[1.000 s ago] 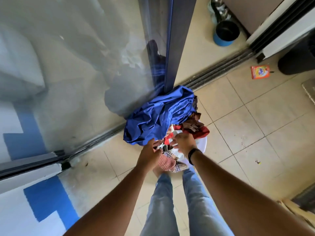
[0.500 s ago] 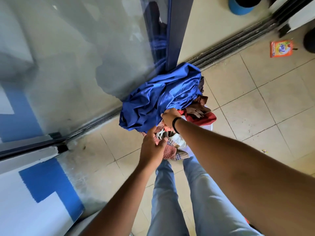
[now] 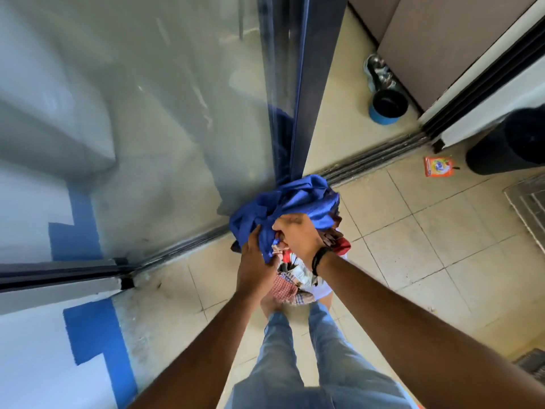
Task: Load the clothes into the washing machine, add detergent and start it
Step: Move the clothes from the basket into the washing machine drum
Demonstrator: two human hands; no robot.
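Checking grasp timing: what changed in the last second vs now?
Both hands went from the checked and red clothes at the front of the pile up onto the blue garment. The left hand and right hand now grip its near edge, bunching it. The pile stays on the floor by the glass door; the orange detergent packet lies untouched.

Beige tiled floor (image 3: 413,237) w/ dark grout lines; a white laundry basket (image 3: 323,289) sits on it just in front of the person's feet, heaped w/ clothes. An orange detergent sachet (image 3: 438,166) lies flat near the sliding-door track (image 3: 374,159), a dark round bin (image 3: 507,143) just right of it. Beyond the track, a blue-based bucket (image 3: 387,107) stands on the floor.
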